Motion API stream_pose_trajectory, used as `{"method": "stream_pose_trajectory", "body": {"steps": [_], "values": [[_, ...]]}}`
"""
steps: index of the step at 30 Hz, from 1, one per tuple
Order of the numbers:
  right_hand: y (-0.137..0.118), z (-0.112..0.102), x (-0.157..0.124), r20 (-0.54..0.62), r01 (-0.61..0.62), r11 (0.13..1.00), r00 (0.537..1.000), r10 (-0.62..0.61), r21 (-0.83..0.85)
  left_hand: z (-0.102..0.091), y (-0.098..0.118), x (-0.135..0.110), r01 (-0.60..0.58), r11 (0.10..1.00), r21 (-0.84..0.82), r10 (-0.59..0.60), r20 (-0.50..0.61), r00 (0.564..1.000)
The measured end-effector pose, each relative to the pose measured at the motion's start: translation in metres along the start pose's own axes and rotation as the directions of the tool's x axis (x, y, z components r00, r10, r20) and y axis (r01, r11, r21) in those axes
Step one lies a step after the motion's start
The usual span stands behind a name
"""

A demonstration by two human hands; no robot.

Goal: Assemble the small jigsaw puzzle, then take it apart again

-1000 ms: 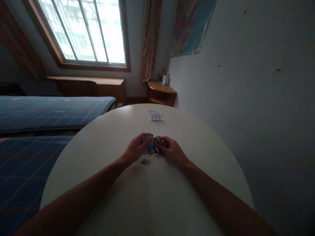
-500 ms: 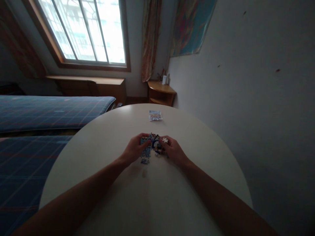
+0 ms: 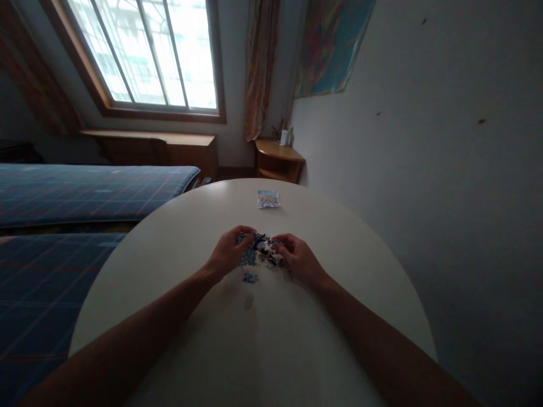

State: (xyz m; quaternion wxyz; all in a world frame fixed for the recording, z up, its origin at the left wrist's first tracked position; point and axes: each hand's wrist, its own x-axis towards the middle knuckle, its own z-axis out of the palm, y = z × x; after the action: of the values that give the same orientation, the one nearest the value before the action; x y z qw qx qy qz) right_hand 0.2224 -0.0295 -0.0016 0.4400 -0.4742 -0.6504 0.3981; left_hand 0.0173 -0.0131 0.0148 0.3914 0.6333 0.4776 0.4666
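My left hand (image 3: 231,249) is closed around the edge of a joined section of blue jigsaw puzzle (image 3: 248,258), lifted and tilted over the table. To its right, my right hand (image 3: 297,257) has thumb and fingers pinched together at some puzzle pieces; exactly what it grips is partly hidden by the fingers. Between the hands lies a cluster of loose jigsaw pieces (image 3: 271,259), dark, white and brown. A small blue clump of pieces (image 3: 250,277) rests on the table just below the left hand's section.
The round white table (image 3: 178,316) carries a small printed picture packet (image 3: 268,199) beyond my hands. A bed with a blue plaid cover (image 3: 85,195) stands to the left. A corner shelf (image 3: 278,150) is past the far edge, and a wall (image 3: 445,186) to the right.
My left hand has drawn slightly left with the puzzle section, opening a gap between the hands. The white-backed piece at my right fingers no longer shows as before, and more loose pieces are visible.
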Motion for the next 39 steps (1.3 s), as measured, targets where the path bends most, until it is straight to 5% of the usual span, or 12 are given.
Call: {"method": "stream_pose_trajectory", "body": {"steps": [7, 11, 17, 29, 39], "values": [[-0.005, -0.006, -0.001, -0.006, -0.002, 0.991, 1.0, 0.001, -0.135, -0.003, -0.002, 0.001, -0.005, 1.0, -0.018, 0.005, 0.014, 1.0], [-0.013, -0.007, -0.004, -0.012, 0.081, 0.939, 0.996, -0.091, -0.333, 0.0, -0.002, -0.001, -0.005, 0.999, -0.04, 0.007, 0.045, 0.999], [-0.018, 0.004, -0.007, 0.049, 0.19, 0.9, 0.981, -0.186, -0.392, 0.008, 0.001, -0.005, -0.01, 0.996, -0.088, 0.019, 0.102, 0.995], [-0.014, 0.001, -0.004, -0.065, 0.107, 0.974, 0.99, -0.122, -0.199, 0.008, -0.005, -0.003, -0.006, 0.998, -0.07, 0.013, 0.113, 0.993], [-0.014, 0.006, -0.003, -0.047, 0.094, 0.995, 0.995, -0.093, 0.022, 0.009, 0.0, -0.007, -0.052, 0.998, 0.042, 0.046, 0.146, 0.988]]}}
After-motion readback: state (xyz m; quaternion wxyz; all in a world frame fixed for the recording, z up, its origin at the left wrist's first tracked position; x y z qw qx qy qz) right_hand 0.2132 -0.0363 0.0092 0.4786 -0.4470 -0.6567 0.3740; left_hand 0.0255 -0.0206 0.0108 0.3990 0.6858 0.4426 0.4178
